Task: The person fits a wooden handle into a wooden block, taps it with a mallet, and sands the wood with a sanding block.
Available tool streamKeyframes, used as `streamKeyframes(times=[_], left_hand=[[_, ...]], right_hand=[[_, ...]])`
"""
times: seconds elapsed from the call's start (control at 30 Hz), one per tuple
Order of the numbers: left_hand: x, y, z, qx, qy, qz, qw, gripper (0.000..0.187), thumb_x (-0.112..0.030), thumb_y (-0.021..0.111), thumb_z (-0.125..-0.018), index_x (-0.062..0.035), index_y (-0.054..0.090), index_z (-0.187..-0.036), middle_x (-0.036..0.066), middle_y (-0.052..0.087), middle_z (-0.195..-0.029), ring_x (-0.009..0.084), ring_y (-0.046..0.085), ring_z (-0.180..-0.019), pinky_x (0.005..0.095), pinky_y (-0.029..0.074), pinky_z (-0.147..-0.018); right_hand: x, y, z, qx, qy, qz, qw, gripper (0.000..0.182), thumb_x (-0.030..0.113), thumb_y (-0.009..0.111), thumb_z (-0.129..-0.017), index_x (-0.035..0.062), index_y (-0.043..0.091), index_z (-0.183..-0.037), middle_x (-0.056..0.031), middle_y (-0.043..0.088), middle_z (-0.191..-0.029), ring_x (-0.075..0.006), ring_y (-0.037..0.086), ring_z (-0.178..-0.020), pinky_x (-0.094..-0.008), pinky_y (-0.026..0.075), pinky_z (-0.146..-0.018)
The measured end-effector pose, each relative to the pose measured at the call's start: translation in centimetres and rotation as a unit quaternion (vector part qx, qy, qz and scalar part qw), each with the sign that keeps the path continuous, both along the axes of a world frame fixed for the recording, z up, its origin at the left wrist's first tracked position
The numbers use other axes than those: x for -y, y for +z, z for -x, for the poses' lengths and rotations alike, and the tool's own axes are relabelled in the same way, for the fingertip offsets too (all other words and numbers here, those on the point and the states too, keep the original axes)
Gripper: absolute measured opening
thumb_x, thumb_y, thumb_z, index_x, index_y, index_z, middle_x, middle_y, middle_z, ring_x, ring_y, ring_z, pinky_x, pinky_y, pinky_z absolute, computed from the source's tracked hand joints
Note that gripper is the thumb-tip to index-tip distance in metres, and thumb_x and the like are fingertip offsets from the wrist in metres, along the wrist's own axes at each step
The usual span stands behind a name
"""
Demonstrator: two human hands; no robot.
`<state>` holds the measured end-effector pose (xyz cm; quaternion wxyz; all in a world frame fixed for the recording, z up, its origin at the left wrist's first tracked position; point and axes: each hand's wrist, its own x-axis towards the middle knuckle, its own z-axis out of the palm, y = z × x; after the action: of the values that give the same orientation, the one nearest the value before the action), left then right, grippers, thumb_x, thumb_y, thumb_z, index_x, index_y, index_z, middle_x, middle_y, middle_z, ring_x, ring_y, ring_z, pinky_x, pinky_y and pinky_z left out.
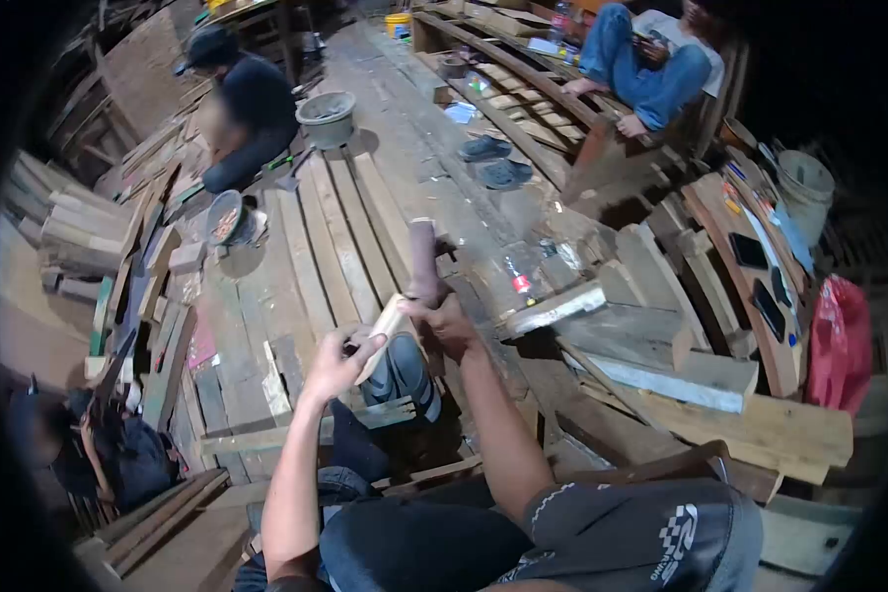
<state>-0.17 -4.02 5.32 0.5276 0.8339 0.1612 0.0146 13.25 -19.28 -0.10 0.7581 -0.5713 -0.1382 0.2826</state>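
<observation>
My left hand [337, 363] grips the near end of a short pale wooden piece [387, 326], which slants up to the right. My right hand [446, 321] is closed around the lower end of a reddish-brown cylinder [422, 259] that stands upright above my fist. The top of the pale piece meets my right hand at the base of the cylinder. Both hands are held above my knees, over a plank floor. My jeans-clad legs [405, 548] fill the bottom of the view.
Loose planks [326, 237] lie across the floor. Thick timber blocks [681, 370] pile up at right. A person in dark clothes [247, 109] crouches at upper left by a grey tub [327, 116]. Another sits in jeans [651, 69] at upper right. Sandals [495, 161] lie mid-floor. A red bag [839, 340] sits at right.
</observation>
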Motion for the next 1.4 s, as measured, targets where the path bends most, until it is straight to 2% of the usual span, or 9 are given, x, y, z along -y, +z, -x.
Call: streamKeyframes(times=[0.13, 0.17, 0.3, 0.43, 0.47, 0.63, 0.73, 0.83, 1.4], left_hand=[[-1.2, -2.5, 0.3, 0.037, -0.027, -0.002, 0.999, 0.042, -0.038, 0.067, -0.088, -0.0010, 0.067, -0.107, 0.008, 0.069, -0.085, 0.0122, 0.061, -0.076, 0.0290, 0.050, -0.072], [-1.3, -4.0, 0.0, 0.066, -0.042, 0.057, 0.995, 0.038, -0.036, 0.066, -0.089, -0.0015, 0.068, -0.103, 0.008, 0.069, -0.081, 0.0123, 0.060, -0.070, 0.0286, 0.049, -0.067], [-1.3, -3.9, 0.0, 0.125, 0.019, -0.083, 0.989, 0.046, -0.046, 0.071, -0.082, -0.0011, 0.067, -0.089, 0.016, 0.068, -0.079, 0.0253, 0.065, -0.072, 0.0351, 0.050, -0.067], [-0.5, -3.7, -0.1, 0.091, 0.000, -0.053, 0.994, 0.046, -0.043, 0.072, -0.080, -0.0005, 0.065, -0.094, 0.017, 0.068, -0.088, 0.0291, 0.067, -0.083, 0.0365, 0.051, -0.073], [-0.5, -3.9, 0.0, 0.099, 0.001, -0.054, 0.994, 0.045, -0.041, 0.072, -0.079, 0.0007, 0.064, -0.094, 0.018, 0.067, -0.087, 0.0317, 0.066, -0.081, 0.0387, 0.051, -0.073], [-0.2, -2.9, 0.2, 0.113, 0.021, -0.072, 0.991, 0.038, -0.031, 0.072, -0.077, 0.0015, 0.063, -0.094, 0.021, 0.065, -0.087, 0.0356, 0.064, -0.083, 0.0427, 0.050, -0.075], [-0.7, -3.3, 0.0, 0.159, 0.023, -0.123, 0.979, 0.040, -0.029, 0.074, -0.078, 0.0002, 0.061, -0.103, 0.020, 0.065, -0.089, 0.0324, 0.064, -0.085, 0.0388, 0.050, -0.074], [-0.9, -1.9, 0.0, 0.179, 0.089, -0.090, 0.976, 0.034, -0.015, 0.072, -0.077, 0.0027, 0.059, -0.103, 0.018, 0.065, -0.088, 0.0269, 0.065, -0.081, 0.0370, 0.050, -0.074], [-1.1, -0.1, -0.2, 0.270, 0.200, -0.084, 0.938, 0.031, -0.003, 0.064, -0.073, 0.0040, 0.062, -0.103, 0.012, 0.065, -0.080, 0.0156, 0.063, -0.074, 0.0301, 0.048, -0.066]], right_hand=[[-0.2, 0.3, 0.4, 0.087, -0.051, 0.247, 0.964, 0.025, 0.022, 0.078, -0.078, 0.0016, 0.068, -0.087, -0.0037, 0.065, -0.077, -0.0131, 0.058, -0.067, -0.0285, 0.047, -0.060], [-0.5, 1.2, 0.5, 0.080, -0.023, 0.036, 0.996, 0.020, 0.018, 0.077, -0.079, 0.0036, 0.067, -0.089, -0.0024, 0.064, -0.079, -0.0117, 0.058, -0.072, -0.0258, 0.046, -0.065], [-0.8, -0.8, -0.1, -0.004, 0.023, 0.030, 0.999, 0.018, 0.016, 0.072, -0.083, 0.0055, 0.059, -0.091, 0.0036, 0.048, -0.054, -0.0074, 0.042, -0.039, -0.0243, 0.032, -0.035], [-0.8, -1.1, 0.7, 0.011, 0.051, 0.010, 0.999, 0.027, 0.015, 0.073, -0.082, 0.0048, 0.056, -0.100, 0.0001, 0.055, -0.064, -0.0088, 0.050, -0.047, -0.0237, 0.038, -0.041], [-0.2, -1.8, 0.3, 0.000, 0.065, 0.055, 0.996, 0.033, 0.023, 0.078, -0.077, 0.0034, 0.062, -0.098, -0.0023, 0.063, -0.085, -0.0112, 0.058, -0.071, -0.0238, 0.045, -0.057], [-0.5, -0.9, 0.0, 0.060, 0.118, 0.089, 0.987, 0.033, 0.017, 0.074, -0.078, -0.0009, 0.061, -0.103, -0.0075, 0.066, -0.084, -0.0153, 0.062, -0.069, -0.0266, 0.049, -0.058], [-0.2, -2.8, -0.7, 0.077, 0.058, 0.107, 0.990, 0.037, 0.018, 0.075, -0.078, -0.0005, 0.064, -0.108, -0.0072, 0.067, -0.093, -0.0196, 0.062, -0.091, -0.0329, 0.047, -0.086], [-0.6, 1.8, 1.1, 0.022, 0.019, 0.085, 0.996, 0.027, 0.024, 0.076, -0.079, 0.0060, 0.069, -0.098, -0.0001, 0.063, -0.083, -0.0080, 0.051, -0.053, -0.0239, 0.040, -0.041], [-0.8, 1.3, 1.0, 0.020, 0.030, 0.154, 0.987, 0.043, 0.029, 0.081, -0.073, 0.0073, 0.059, -0.103, -0.0027, 0.063, -0.088, -0.0120, 0.057, -0.064, -0.0258, 0.045, -0.048]])
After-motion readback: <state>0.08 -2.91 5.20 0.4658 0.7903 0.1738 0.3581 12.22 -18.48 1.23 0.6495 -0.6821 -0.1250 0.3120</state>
